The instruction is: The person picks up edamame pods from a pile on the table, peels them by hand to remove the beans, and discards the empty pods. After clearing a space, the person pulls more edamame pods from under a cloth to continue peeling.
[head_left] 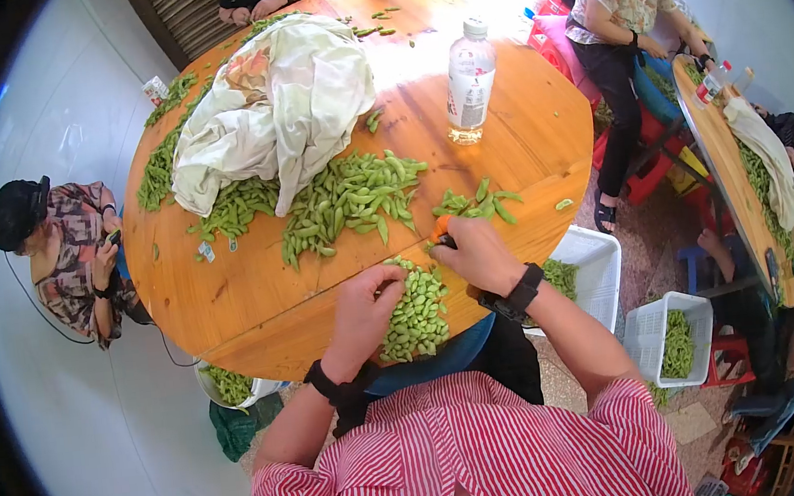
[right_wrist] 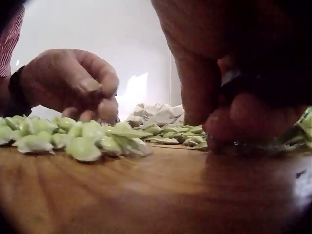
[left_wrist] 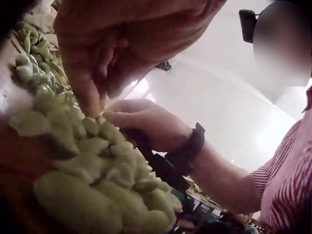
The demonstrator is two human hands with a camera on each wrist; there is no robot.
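Observation:
Curled over a pile of short, plump green beans (head_left: 413, 315), my left hand (head_left: 365, 310) has thumb and fingertips close together. Its fingertips are right at the beans (left_wrist: 117, 161) in the left wrist view; I cannot tell whether one is pinched between them. My right hand (head_left: 479, 257) grips a tool with an orange and black handle (head_left: 446, 228), its working end hidden by the fingers. In the right wrist view this hand (right_wrist: 243, 117) is low over the wooden table (right_wrist: 161, 195). Just beyond it lies a small group of green pods (head_left: 483, 201).
A larger heap of pods (head_left: 344, 196) lies ahead, beside a bundled white cloth (head_left: 277, 97). A clear bottle (head_left: 471, 83) stands to the right. White baskets (head_left: 600, 276) are on the floor at the right. Several people sit around, one at the left (head_left: 77, 245).

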